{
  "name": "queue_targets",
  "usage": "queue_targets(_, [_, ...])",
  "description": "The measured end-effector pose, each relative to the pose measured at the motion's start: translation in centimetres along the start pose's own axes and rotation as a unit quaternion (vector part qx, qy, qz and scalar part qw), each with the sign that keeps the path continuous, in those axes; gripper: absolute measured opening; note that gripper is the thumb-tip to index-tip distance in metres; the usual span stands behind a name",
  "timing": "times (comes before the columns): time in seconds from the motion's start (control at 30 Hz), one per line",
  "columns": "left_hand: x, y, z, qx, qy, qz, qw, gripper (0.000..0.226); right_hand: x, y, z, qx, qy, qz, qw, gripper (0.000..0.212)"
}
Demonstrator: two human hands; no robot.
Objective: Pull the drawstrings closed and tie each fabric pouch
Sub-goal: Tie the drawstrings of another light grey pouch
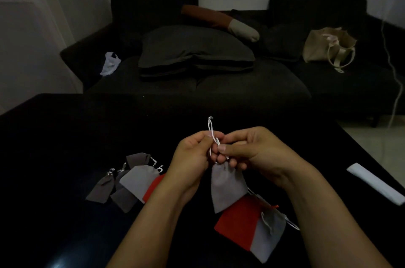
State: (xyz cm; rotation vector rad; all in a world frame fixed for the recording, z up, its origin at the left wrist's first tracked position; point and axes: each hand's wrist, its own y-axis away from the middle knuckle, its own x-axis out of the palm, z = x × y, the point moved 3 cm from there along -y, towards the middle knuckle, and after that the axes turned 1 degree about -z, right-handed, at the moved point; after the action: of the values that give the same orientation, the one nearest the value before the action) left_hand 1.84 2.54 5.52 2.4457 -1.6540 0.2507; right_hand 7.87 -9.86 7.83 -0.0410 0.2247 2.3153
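Just below the two hands, a light grey pouch [226, 187] hangs in the air above the dark desk [65, 136], its neck already gathered. The left hand [192, 158] has its grip closed on the white drawstring [210, 127], whose knotted end stands up above the fingers; the right hand [252, 149] pinches the cord close beside it, thumb on top. This looks like the tying stage. To do it well, I would keep the neck cinched with one grip while the other draws the loop through, pulling the two ends apart evenly so the knot seats against the fabric rather than up the cord. Left of the left grip lies a cluster of grey pouches [122, 184] with tied-looking cords; below the right grip wait a red pouch [238, 219] and another grey pouch [268, 237].
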Motion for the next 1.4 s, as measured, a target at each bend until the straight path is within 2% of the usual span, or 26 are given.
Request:
queue_targets(0.37, [0.1, -0.2, -0.3, -0.028, 0.055, 0.006, 0.998, 0.033, -0.4, -0.1, -0.2, -0.012, 0.018, -0.029, 0.999, 0.014])
queue_targets(0.53, [-0.3, -0.1, 0.2, 0.029, -0.002, -0.006, 1.000, 0.020, 0.0, -0.2, -0.2, -0.004, -0.005, -0.033, 0.999, 0.013])
queue_targets(0.7, [-0.6, 0.1, -0.1, 0.036, -0.005, -0.002, 0.999, 0.013, -0.7, -0.1, -0.4, 0.004, 0.067, -0.016, 0.998, 0.023])
queue_targets(0.8, [-0.6, 0.2, -0.4, 0.082, -0.036, -0.020, 0.996, 0.009, -0.5, 0.0, -0.6, 0.012, 0.043, 0.013, 0.999, 0.022])
queue_targets(0.93, [-0.8, 0.0, -0.7, 0.142, -0.074, -0.042, 0.986, 0.011, -0.4, -0.3, -0.7, 0.025, 0.045, -0.005, 0.999, 0.028])
queue_targets(1.1, [-0.7, 0.1, -0.7, 0.210, -0.154, -0.054, 0.964, 0.012, 0.2, -0.5, -1.0, 0.053, -0.070, -0.016, 0.996, 0.023])
queue_targets(1.2, [-0.6, 0.1, -0.8, 0.208, -0.145, -0.062, 0.965, 0.012, 0.0, -0.6, -1.0, 0.039, -0.072, -0.031, 0.996, 0.025])
queue_targets(1.3, [-0.7, 0.0, -0.9, 0.180, -0.106, -0.066, 0.976, 0.009, -0.2, -0.7, -0.9, 0.008, -0.026, -0.057, 0.998, 0.020])
queue_targets(1.4, [-0.7, -0.1, -1.1, 0.145, -0.070, -0.062, 0.985, 0.012, -0.4, -0.5, -0.7, -0.013, 0.034, -0.038, 0.999, 0.026])
